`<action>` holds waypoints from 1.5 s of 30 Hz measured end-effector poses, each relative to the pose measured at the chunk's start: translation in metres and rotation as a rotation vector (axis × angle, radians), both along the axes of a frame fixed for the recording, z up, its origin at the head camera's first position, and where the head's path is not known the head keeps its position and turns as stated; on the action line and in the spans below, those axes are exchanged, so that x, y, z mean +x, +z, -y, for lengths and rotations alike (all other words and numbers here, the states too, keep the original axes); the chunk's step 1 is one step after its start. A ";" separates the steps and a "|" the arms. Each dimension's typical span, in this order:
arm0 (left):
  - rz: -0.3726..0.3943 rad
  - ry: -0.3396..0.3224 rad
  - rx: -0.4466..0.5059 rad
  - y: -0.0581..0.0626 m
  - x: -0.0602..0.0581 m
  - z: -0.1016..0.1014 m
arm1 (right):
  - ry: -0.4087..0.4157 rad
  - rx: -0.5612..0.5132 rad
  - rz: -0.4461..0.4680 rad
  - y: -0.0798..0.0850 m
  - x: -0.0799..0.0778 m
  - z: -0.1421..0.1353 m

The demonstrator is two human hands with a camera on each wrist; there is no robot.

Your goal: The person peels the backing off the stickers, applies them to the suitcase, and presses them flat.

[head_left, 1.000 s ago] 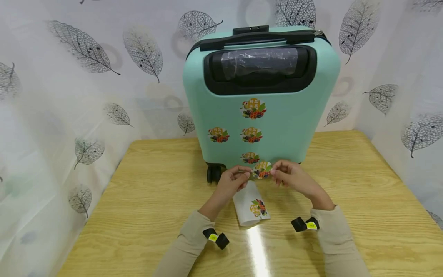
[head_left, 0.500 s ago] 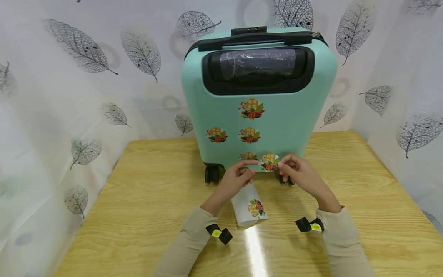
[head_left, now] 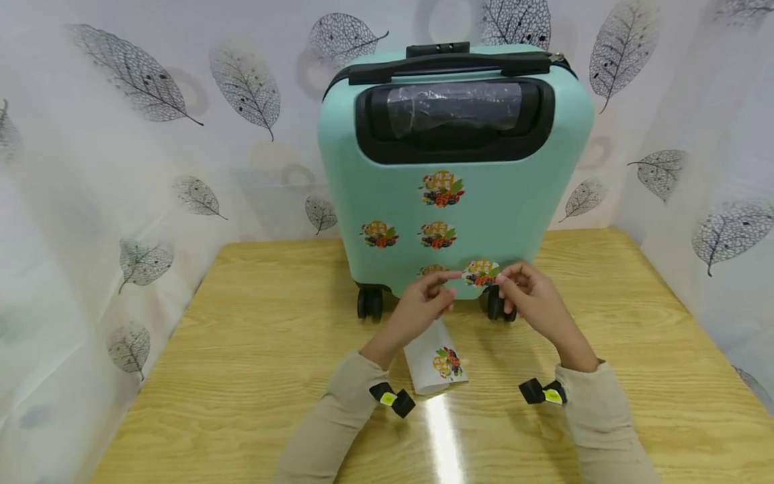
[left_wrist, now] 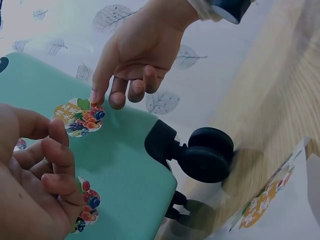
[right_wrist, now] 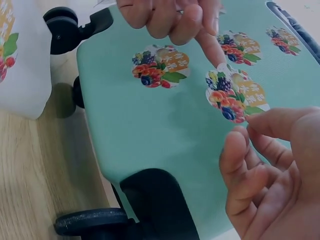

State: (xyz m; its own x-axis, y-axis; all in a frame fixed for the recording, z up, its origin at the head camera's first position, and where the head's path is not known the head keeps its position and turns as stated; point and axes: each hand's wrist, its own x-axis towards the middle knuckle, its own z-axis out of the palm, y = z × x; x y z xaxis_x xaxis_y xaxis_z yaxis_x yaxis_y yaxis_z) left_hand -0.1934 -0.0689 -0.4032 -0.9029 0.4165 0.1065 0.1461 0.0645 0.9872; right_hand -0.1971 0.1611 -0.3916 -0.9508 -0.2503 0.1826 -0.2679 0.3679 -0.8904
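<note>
A round fruit-print sticker (head_left: 480, 273) is held before the lower right part of a mint-green suitcase (head_left: 502, 222). Thumb and index finger of my right hand (head_left: 532, 296) pinch its right edge, as the right wrist view shows with the sticker (right_wrist: 235, 95) close up. My left hand (head_left: 420, 309) touches the opposite edge with a straight index fingertip; its thumb stays off the sticker and the other fingers are loosely bent. Whether the sticker touches the shell is hard to tell. Similar stickers (head_left: 441, 188) are on the suitcase, the lowest partly hidden by my left hand.
The suitcase stands upright on black wheels (head_left: 370, 304) on a wooden table (head_left: 272, 349). In front of it lies a curled white backing sheet (head_left: 426, 366) bearing one sticker. A leaf-patterned curtain (head_left: 254, 154) hangs behind and at both sides.
Both hands have carried the sticker up and to the right, from below the suitcase's bottom edge to its lower right front. My left thumb has come off the sticker; its index finger has straightened.
</note>
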 end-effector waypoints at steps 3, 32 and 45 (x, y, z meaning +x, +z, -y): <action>-0.008 -0.005 -0.012 0.000 -0.003 -0.003 | -0.027 0.000 -0.010 -0.002 -0.002 0.000; -0.044 -0.013 -0.108 -0.004 -0.006 -0.008 | -0.045 0.027 -0.046 -0.011 -0.004 0.002; -0.025 0.009 -0.107 -0.004 -0.006 -0.008 | -0.041 0.046 -0.043 -0.011 -0.002 0.001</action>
